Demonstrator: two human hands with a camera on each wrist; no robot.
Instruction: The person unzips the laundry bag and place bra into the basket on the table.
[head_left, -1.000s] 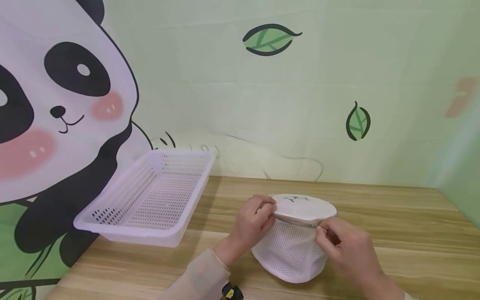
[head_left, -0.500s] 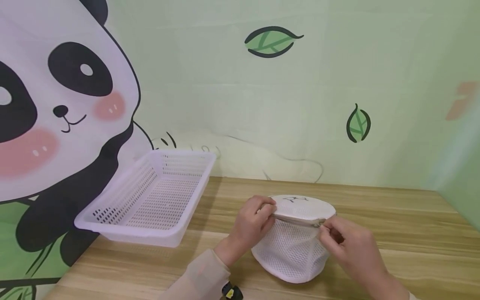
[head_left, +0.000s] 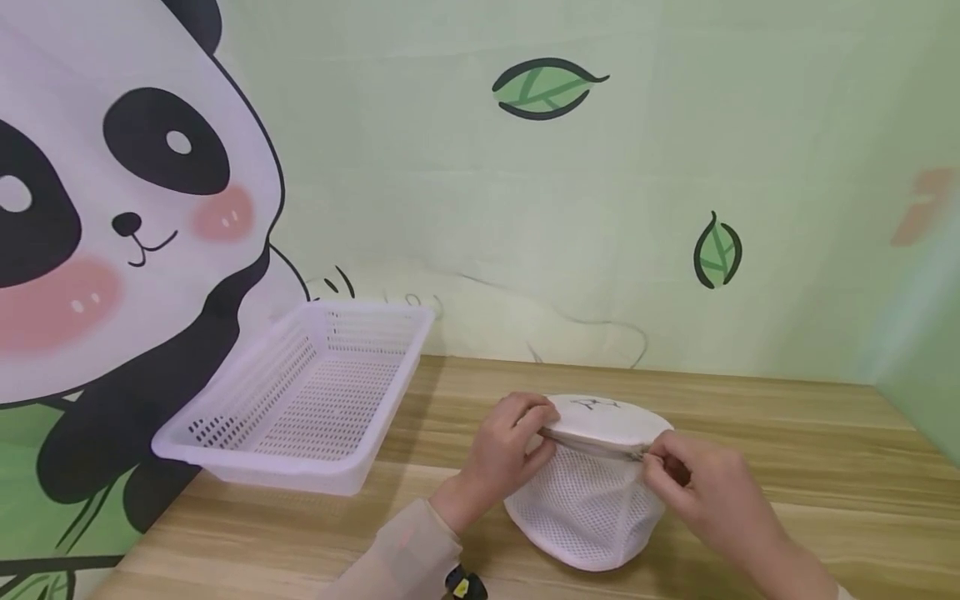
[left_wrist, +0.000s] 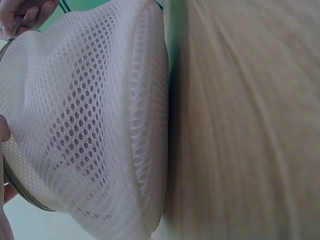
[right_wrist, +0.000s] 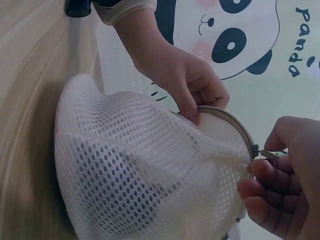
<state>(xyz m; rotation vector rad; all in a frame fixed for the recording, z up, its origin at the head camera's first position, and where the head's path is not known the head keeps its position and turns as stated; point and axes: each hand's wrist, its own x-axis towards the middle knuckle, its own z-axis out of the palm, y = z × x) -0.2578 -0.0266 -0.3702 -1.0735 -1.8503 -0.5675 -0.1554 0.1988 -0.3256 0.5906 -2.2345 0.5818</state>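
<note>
A white mesh bag (head_left: 581, 500) with a round lid (head_left: 615, 419) and a zipper round its top stands upright on the wooden table. My left hand (head_left: 504, 450) grips the lid's edge on the left, thumb against the mesh. At the front right of the rim, my right hand (head_left: 708, 492) pinches the zipper pull (right_wrist: 269, 155), seen clearly in the right wrist view. Mesh (left_wrist: 85, 115) fills much of the left wrist view, with the fingers only partly in sight at its left edge. What the bag holds cannot be made out.
A white perforated plastic basket (head_left: 360, 450) rests on the table to the left, with nothing visible in it. Behind the wooden table (head_left: 825, 467) stands a green wall covering (head_left: 420, 167) with a panda and leaves. A dark band sits at my left sleeve (head_left: 408, 546).
My right hand has shifted slightly to the right with the zipper pull. The lid's front edge sits a little lower, and my left hand keeps its grip.
</note>
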